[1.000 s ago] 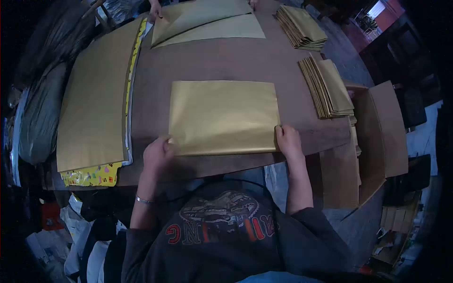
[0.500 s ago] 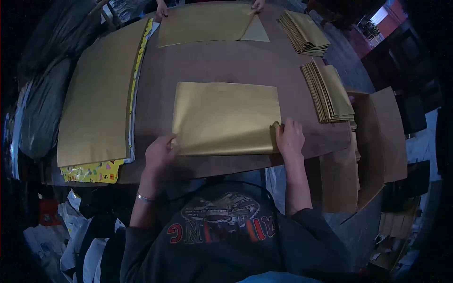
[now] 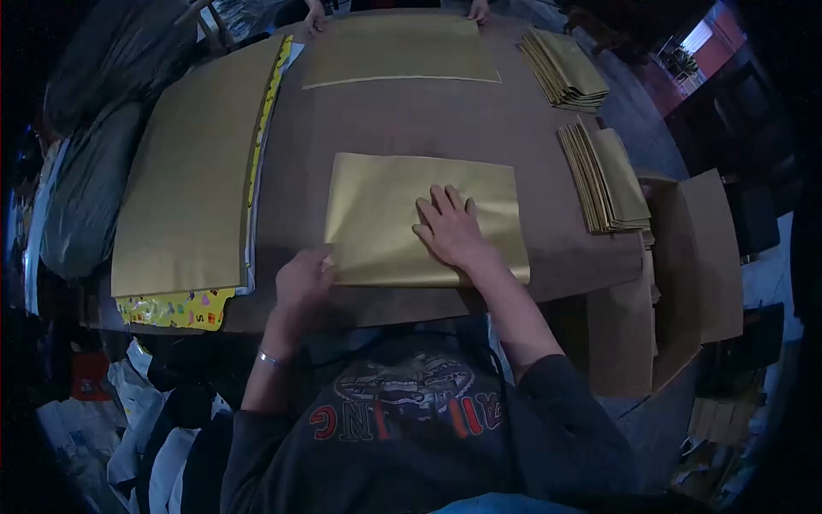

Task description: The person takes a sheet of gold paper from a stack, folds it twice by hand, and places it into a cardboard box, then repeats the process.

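T-shirt (image 3: 394, 467) comes nearest, dark with printed lettering. What are the hands doing above it?

The left hand (image 3: 301, 281) has its fingers curled at the near left corner of a gold paper sheet (image 3: 372, 201); it's blurred, so I can't make out whether they pinch. The right hand (image 3: 449, 231) lies palm down on the paper, fingers spread, gripping nothing.

And where is that paper?

Flat on the brown table (image 3: 291, 137), close to its front edge, seemingly doubled along the side facing the person.

How would it handle?

Light, I'd judge, bendy yet crisp enough to hold a crease. The satiny face could slide under dry fingers, and its corners would dent easily. I'd take it by the two near corners, or steady it with a flat palm rather than squeeze the middle.

What sits around it?

To the left, large gold sheets (image 3: 193, 180) over yellow printed wrapping (image 3: 175, 311). To the right, a cardboard box (image 3: 621, 347) beside the table, then a nearer folded stack (image 3: 621, 184) and a farther folded stack (image 3: 569, 73).

Beyond?

Another gold sheet (image 3: 402, 51), with a co-worker's hands (image 3: 315, 17) at its far side, their grip too small to judge.
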Demonstrator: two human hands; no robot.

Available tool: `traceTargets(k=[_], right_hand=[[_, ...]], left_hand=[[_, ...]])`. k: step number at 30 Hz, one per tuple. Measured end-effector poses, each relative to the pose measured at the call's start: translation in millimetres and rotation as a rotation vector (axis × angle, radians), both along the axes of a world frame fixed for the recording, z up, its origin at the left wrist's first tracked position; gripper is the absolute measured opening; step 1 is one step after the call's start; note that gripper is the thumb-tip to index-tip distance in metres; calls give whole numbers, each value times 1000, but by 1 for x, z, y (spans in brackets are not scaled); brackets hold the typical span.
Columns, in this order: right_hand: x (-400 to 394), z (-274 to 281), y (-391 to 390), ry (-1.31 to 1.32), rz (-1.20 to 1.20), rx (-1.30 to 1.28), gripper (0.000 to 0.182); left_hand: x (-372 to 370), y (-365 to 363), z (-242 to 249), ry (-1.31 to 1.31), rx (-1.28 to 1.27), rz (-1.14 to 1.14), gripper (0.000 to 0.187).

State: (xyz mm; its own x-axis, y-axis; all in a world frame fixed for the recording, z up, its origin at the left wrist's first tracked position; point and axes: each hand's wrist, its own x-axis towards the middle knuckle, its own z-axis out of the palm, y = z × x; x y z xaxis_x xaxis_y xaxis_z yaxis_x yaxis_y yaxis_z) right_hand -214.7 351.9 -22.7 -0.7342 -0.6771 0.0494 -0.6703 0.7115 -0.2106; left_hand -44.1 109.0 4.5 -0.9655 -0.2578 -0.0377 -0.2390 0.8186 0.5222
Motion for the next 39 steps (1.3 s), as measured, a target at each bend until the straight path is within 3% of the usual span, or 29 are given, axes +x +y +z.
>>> traceTargets(k=[3,8,10,16,27,39], right_hand=[[0,-4,3,27,8,13,51],[0,-2,2,3,2,27,52],[-1,-4,3,14,14,32,52],[-3,6,8,-19,42,49,53],[-14,15,-12,-54,107,37,49],[-46,-4,2,-56,16,46,59]], left_hand=[[-6,-2,-7,187,-178,-98,36],[-67,28,-10,363,-183,-302,39],[-107,28,-25,313,-292,-341,46],[-163,1,-36,-26,-342,-195,62],[-167,2,-45,51,-402,-139,66],[-164,6,-42,179,-397,-175,55]])
